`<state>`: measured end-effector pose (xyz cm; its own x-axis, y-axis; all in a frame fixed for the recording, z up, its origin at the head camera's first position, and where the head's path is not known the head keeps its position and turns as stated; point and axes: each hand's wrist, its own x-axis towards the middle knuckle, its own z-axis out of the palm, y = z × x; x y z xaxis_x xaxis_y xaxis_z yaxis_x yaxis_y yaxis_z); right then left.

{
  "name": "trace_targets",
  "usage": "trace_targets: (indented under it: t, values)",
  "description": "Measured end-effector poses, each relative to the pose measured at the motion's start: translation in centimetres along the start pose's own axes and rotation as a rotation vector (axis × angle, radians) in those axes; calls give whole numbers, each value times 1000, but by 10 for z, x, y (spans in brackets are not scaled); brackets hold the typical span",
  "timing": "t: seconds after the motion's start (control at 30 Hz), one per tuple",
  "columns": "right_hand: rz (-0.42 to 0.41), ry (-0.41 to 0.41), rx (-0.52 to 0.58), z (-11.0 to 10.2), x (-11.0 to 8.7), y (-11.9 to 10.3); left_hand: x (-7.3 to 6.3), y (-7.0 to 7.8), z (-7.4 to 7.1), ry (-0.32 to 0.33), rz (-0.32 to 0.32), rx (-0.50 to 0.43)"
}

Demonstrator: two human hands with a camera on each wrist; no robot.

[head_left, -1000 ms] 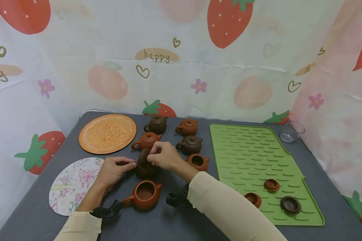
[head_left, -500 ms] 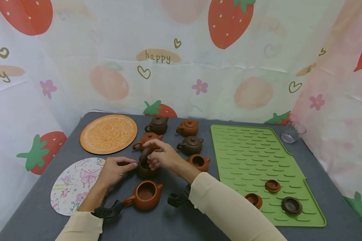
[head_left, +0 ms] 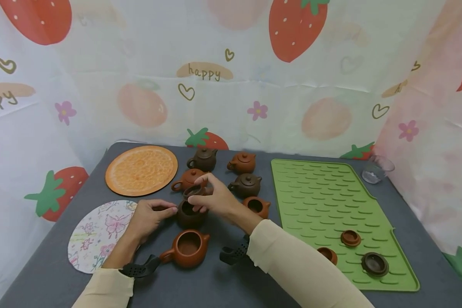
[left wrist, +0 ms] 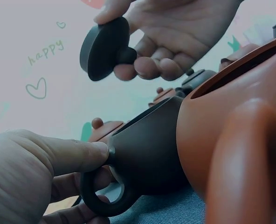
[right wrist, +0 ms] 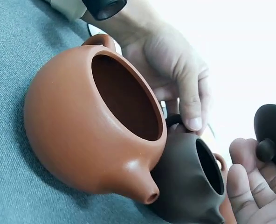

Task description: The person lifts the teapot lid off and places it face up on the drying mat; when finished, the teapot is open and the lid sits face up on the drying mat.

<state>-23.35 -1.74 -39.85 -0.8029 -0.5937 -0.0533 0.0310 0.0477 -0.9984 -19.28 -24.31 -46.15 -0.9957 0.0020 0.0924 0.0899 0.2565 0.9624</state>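
My left hand (head_left: 146,220) grips the looped handle of a dark brown teapot (left wrist: 147,149), thumb pressed at the handle's top. The teapot is uncovered, its mouth showing in the right wrist view. Above it, my right hand (head_left: 221,201) holds the round dark lid (left wrist: 93,53) by its edge, tipped so its underside faces up and back in the head view. The lid's knob lies against the curled fingers in the left wrist view. Just in front stands a reddish-brown teapot (head_left: 190,260) without a lid, handle to the left.
Behind are several lidded teapots, such as a dark one (head_left: 248,186) and a reddish one (head_left: 243,164). Another reddish teapot (head_left: 265,210) is lidless. Three lids lie upturned on a green mat (head_left: 312,192). Two round mats, orange (head_left: 140,171) and patterned (head_left: 96,239), sit left; a glass (head_left: 372,174) stands back right.
My right hand has turned the dark lid from standing on edge to tipped over with its underside showing, and raised it off the teapot's mouth. My left hand keeps its grip on the handle.
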Motion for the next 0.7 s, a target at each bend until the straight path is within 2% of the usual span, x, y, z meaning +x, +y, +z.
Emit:
trace_targets:
  t: [0.17, 0.23, 0.43, 0.53, 0.57, 0.67, 0.7]
  values:
    - [-12, -7, -19, -4, -3, -5, -6, 17, 0, -9, 6, 10]
    - [-15, -3, -42, -5, -5, -7, -7, 19, 0, -12, 10, 15]
    - [-39, 18, -189, -10, -14, -12, 0, -1, 1, 1, -17, 16]
    - [-63, 14, -222, -13, -19, -15, 1, -5, 1, 3, -15, 17]
    - [-71, 11, -227, -14, -20, -16, 1, -4, 1, 3, -17, 19]
    - [-85, 8, -246, -16, -24, -20, -5, 13, 1, -5, -2, 27]
    - [-84, 8, -251, -17, -25, -21, -5, 14, 1, -7, -1, 28]
